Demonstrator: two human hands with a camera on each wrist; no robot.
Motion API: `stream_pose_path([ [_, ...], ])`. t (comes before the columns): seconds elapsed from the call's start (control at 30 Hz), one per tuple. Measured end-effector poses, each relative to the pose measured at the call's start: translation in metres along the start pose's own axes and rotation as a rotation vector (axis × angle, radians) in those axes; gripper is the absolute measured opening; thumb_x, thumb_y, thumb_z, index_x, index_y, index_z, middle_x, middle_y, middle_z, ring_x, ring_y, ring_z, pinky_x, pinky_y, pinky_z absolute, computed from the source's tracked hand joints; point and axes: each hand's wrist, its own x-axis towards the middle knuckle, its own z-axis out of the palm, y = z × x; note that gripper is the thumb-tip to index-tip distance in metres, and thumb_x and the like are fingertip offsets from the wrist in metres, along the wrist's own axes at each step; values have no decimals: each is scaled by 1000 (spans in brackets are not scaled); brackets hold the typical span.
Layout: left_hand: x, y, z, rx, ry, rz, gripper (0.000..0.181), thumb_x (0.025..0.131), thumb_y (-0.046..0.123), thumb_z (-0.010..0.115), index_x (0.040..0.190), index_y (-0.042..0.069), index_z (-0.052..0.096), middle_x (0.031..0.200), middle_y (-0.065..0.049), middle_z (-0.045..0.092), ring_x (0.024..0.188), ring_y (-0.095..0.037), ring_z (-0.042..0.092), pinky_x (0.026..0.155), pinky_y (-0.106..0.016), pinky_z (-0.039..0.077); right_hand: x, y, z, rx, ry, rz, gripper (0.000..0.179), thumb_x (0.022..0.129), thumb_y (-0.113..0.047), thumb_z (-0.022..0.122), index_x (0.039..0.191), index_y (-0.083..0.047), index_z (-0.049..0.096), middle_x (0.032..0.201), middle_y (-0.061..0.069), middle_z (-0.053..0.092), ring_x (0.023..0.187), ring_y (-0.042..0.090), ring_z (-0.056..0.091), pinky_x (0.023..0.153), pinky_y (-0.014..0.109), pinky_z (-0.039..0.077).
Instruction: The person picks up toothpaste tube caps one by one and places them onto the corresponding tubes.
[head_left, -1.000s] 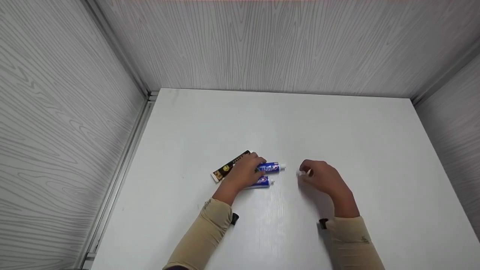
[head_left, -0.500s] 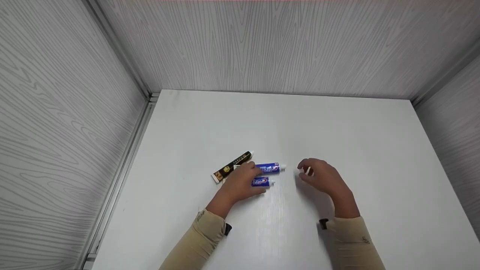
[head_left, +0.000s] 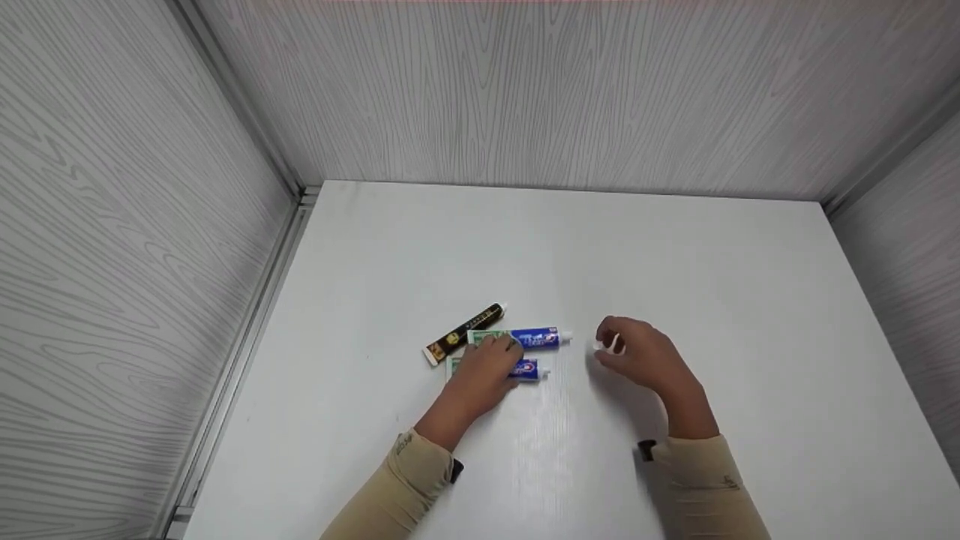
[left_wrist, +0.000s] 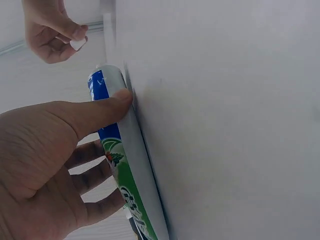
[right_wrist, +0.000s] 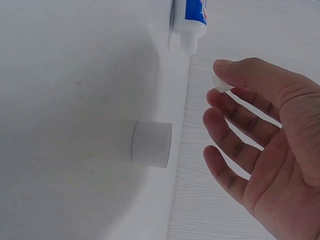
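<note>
My left hand [head_left: 484, 371] grips the nearer blue and green toothpaste tube [head_left: 527, 370], thumb along its near side and fingers across the far side. In the left wrist view this toothpaste tube [left_wrist: 125, 165] lies along the table, its nozzle end pointing toward the other hand. A second blue and green toothpaste tube [head_left: 538, 338] lies just beyond it, nozzle also to the right. My right hand [head_left: 645, 352] pinches a small white cap [right_wrist: 221, 84] between thumb and forefinger, the other fingers loosely bent. Below that hand, a larger white cap [right_wrist: 153, 144] stands on the table.
A black and gold tube [head_left: 459, 335] lies slanted behind the blue tubes, at their left end. The white table [head_left: 570, 247] meets a grey wood-grain wall [head_left: 525, 97] at the back, with side panels at left and right.
The left hand has drawn back toward me from over both blue tubes and now holds the nearer one, which has shifted slightly nearer. The right hand stays almost in place with the small cap.
</note>
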Motion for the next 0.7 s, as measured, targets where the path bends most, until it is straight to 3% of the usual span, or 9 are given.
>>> stream_pose_path([
  [0.23, -1, 1, -1, -6, 2, 30, 44, 97, 25, 79, 137, 14, 64, 128, -6, 69, 117, -26, 69, 95, -50, 58, 0, -1, 2, -4, -1, -15, 21, 92, -20, 80, 111, -14, 73, 102, 1, 73, 91, 20, 66, 76, 38, 53],
  [0.47, 1, 0, -2, -81, 79, 114, 40, 98, 26, 78, 134, 15, 64, 113, -5, 67, 99, -20, 68, 81, -42, 59, -3, -1, 3, -7, 18, -70, 22, 94, -18, 79, 116, -13, 76, 107, 1, 75, 92, 20, 67, 78, 39, 52],
  [0.7, 10, -2, -6, -150, 70, 110, 41, 102, 29, 73, 140, 20, 63, 121, -5, 70, 108, -24, 68, 88, -45, 55, -6, -6, 6, 15, 57, -131, 24, 93, -16, 81, 116, -13, 75, 106, 0, 74, 90, 17, 67, 80, 39, 53],
])
